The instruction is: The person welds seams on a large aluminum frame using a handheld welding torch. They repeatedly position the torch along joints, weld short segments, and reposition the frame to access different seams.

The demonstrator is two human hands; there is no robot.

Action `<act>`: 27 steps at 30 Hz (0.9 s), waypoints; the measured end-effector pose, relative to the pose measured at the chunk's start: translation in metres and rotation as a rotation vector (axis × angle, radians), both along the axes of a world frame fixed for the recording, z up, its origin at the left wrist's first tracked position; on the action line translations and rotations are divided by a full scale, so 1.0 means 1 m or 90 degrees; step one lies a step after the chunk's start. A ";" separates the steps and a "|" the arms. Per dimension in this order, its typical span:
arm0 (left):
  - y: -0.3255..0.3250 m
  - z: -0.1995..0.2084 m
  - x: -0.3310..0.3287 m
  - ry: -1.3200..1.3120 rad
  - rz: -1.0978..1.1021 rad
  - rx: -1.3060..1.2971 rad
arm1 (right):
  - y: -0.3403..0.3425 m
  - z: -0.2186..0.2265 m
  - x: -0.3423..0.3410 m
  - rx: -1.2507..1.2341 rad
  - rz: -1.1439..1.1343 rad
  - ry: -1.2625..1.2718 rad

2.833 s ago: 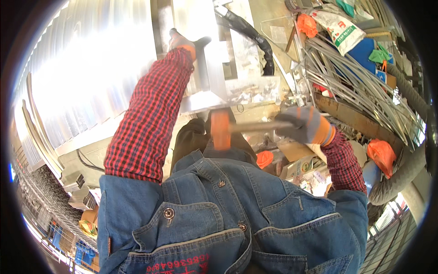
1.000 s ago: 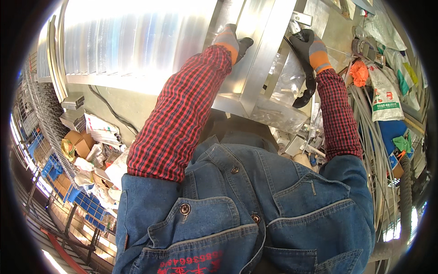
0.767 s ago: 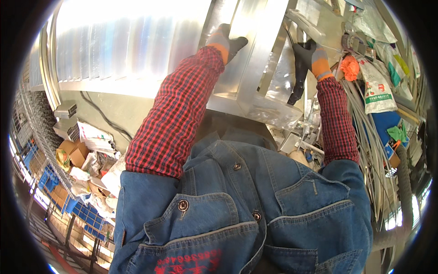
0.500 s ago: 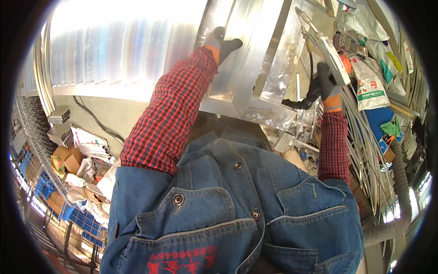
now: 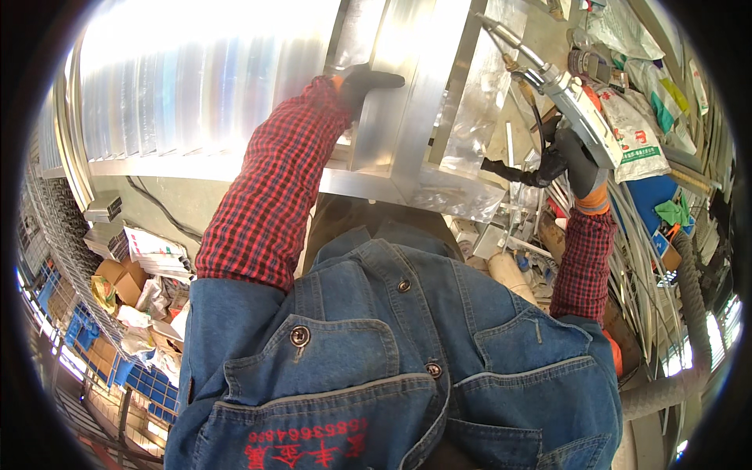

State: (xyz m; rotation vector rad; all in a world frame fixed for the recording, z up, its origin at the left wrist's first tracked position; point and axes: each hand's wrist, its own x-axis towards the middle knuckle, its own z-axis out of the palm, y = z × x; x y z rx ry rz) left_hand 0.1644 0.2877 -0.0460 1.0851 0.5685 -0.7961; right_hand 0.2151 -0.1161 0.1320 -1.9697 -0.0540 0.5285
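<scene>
My right hand (image 5: 583,160), in a dark glove with an orange cuff, is wrapped round the grip of a handheld welding gun (image 5: 576,106). The gun's long slim nozzle points up and left over the silvery metal frame, and a thin hose runs below it. My left hand (image 5: 364,88), gloved alike, grips a shiny metal profile (image 5: 381,129) of the frame. Its thumb lies across the top face; the other fingers are mostly hidden at the profile's left side. The nozzle tip is apart from my left hand.
A bright ribbed metal panel (image 5: 196,102) fills the upper left. Long thin metal strips (image 5: 642,266) and white sacks (image 5: 634,133) crowd the right side. A thick grey hose (image 5: 693,313) curves at lower right. Cardboard boxes (image 5: 121,278) and a black cable (image 5: 160,207) lie at left.
The welding gun has turned, its nozzle tip swinging left and my right hand moving slightly right and down. My left hand has shifted left and a little down along the frame.
</scene>
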 end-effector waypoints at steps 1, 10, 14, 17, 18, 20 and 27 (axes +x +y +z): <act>0.000 0.001 0.001 0.012 0.021 -0.036 | 0.001 0.004 0.001 -0.019 0.021 0.002; -0.014 -0.006 -0.010 -0.015 -0.033 0.165 | -0.004 0.004 0.001 -0.127 0.208 -0.146; -0.012 0.004 0.007 -0.011 -0.050 0.220 | -0.002 0.005 0.003 -0.160 0.228 -0.177; -0.019 0.025 0.010 -0.128 -0.044 0.305 | 0.002 0.005 0.002 -0.143 0.230 -0.185; -0.029 0.032 0.009 -0.127 -0.031 0.391 | 0.001 0.006 0.002 -0.162 0.242 -0.179; -0.043 0.046 0.015 -0.115 -0.035 0.505 | 0.001 0.005 0.003 -0.210 0.346 -0.333; -0.049 0.074 0.028 0.014 -0.157 0.548 | -0.006 0.000 -0.004 -0.161 0.272 -0.253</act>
